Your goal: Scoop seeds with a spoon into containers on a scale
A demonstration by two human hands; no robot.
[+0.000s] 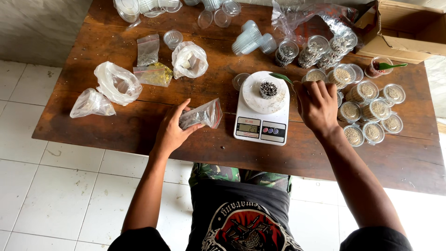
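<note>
My left hand [173,131] grips a small clear zip bag of dark seeds [202,114] just left of a white digital kitchen scale [261,109]. On the scale's round plate stands a small clear cup of dark seeds [268,89]. My right hand [318,106] is to the right of the scale, fingers closed on a small green spoon [281,77] whose tip points toward the cup.
The wooden table [116,125] holds several filled, lidded cups [367,111] at the right, stacks of empty cups [251,39] at the back, plastic bags [116,83] at the left and a cardboard box [404,28] at the back right. White tiled floor below.
</note>
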